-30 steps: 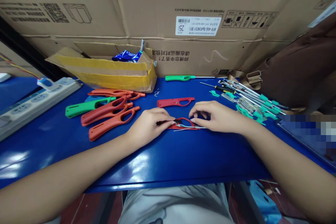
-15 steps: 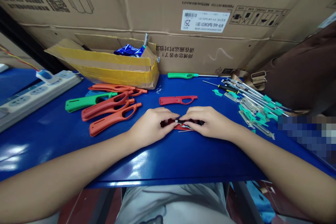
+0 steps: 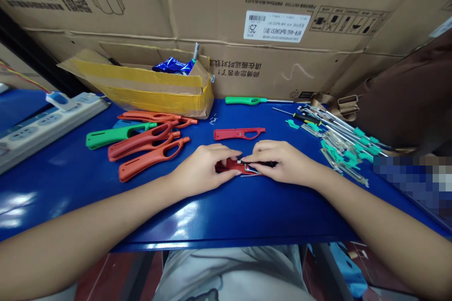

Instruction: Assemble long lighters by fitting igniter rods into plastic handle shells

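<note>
In the head view a red lighter casing half lies on the blue table, its hollow inside facing up. My left hand is closed round its left end, thumb in front and fingers behind. My right hand pinches a small black part over the casing, which has a white tip and thin pale wires. My right fingers hide most of it and the casing's right end. Just behind my hands lies another red casing half, apart from both.
Orange casings and a green casing lie at left, near a power strip. Behind stand a taped carton and a green lighter. At right are a screwdriver, metal tubes and clear and teal parts.
My right fingers have shifted slightly right and the left thumb and fingers have parted a little, so more of the red casing's inside shows. The camera view has moved slightly.
</note>
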`<state>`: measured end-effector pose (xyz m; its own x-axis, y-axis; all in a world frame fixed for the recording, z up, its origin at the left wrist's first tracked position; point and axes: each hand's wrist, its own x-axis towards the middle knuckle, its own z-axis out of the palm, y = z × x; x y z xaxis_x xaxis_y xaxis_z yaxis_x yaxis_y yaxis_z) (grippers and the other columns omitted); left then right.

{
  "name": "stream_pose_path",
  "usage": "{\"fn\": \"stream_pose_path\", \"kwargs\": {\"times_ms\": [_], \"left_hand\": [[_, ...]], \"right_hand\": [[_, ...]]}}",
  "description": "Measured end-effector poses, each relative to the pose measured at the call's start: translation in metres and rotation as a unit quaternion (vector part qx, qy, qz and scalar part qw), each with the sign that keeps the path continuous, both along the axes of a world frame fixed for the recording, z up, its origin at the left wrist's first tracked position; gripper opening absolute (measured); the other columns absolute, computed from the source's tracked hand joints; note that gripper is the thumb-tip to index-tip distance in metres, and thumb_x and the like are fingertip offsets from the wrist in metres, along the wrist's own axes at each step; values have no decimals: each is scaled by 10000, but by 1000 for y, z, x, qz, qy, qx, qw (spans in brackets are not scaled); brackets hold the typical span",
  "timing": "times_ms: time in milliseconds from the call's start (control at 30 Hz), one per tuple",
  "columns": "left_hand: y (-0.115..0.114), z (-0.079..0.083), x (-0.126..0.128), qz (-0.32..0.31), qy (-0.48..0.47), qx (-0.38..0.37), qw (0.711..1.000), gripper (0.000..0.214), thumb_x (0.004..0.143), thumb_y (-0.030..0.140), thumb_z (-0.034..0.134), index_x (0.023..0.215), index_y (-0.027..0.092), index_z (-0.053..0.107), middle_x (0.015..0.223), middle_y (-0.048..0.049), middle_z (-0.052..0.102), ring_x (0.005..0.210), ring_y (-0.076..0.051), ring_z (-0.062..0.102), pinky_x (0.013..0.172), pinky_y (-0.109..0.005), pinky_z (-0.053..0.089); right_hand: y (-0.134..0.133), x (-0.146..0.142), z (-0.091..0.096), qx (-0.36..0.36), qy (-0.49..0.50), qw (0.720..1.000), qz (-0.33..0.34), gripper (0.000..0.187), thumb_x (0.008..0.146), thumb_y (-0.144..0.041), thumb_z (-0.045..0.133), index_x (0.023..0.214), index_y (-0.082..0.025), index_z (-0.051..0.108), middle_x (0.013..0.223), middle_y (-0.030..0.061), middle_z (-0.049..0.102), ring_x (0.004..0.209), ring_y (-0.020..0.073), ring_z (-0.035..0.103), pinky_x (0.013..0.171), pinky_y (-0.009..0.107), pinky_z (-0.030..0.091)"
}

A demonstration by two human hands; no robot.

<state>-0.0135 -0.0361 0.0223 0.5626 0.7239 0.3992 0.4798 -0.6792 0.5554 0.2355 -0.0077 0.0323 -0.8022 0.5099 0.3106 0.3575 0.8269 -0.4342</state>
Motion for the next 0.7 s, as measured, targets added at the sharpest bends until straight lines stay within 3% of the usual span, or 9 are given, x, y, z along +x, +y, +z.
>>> {"fn": "stream_pose_path", "kwargs": {"times_ms": [233, 400, 500, 600, 700], "left_hand": [[0, -2, 0, 4, -4, -12, 1000, 334, 835, 229, 788, 1150, 135, 727, 862, -44, 739, 747, -146, 677, 682, -240, 556], [0, 0, 1, 0, 3, -7, 1000, 306, 854, 243, 771, 1140, 146, 728, 877, -48, 740, 773, -156, 686, 706, -249, 560], [0, 0, 0, -8, 3, 7, 1000, 285, 875, 255, 748, 1139, 149, 724, 895, -55, 742, 789, -163, 691, 718, -263, 569], [0, 0, -1, -10, 9, 22, 1000, 283, 890, 260, 731, 1155, 160, 719, 944, -66, 755, 844, -178, 705, 769, -286, 584], [0, 1, -3, -5, 23, 35, 999, 303, 887, 243, 731, 1178, 160, 712, 987, -75, 763, 891, -194, 715, 822, -308, 594]], "right_hand": [[2, 0, -5, 13, -18, 1000, 11, 232, 989, -217, 571, 1098, -224, 775, 936, 58, 696, 815, 143, 637, 718, 254, 486], [-3, 1, 3, 76, -97, 992, 18, 281, 1014, -219, 503, 1133, -220, 758, 964, 78, 693, 872, 183, 636, 750, 296, 493], [-5, 2, 9, 67, -113, 991, 13, 295, 1024, -238, 485, 1186, -233, 731, 1019, 78, 705, 920, 187, 648, 801, 306, 513], [-2, 7, 15, 59, -58, 996, -35, 292, 1019, -262, 498, 1213, -206, 708, 1120, 88, 707, 1008, 192, 660, 889, 317, 520], [10, 21, 23, 91, -42, 983, -156, 262, 1006, -280, 506, 1097, -191, 735, 1080, 90, 711, 989, 213, 665, 875, 335, 519]]}}
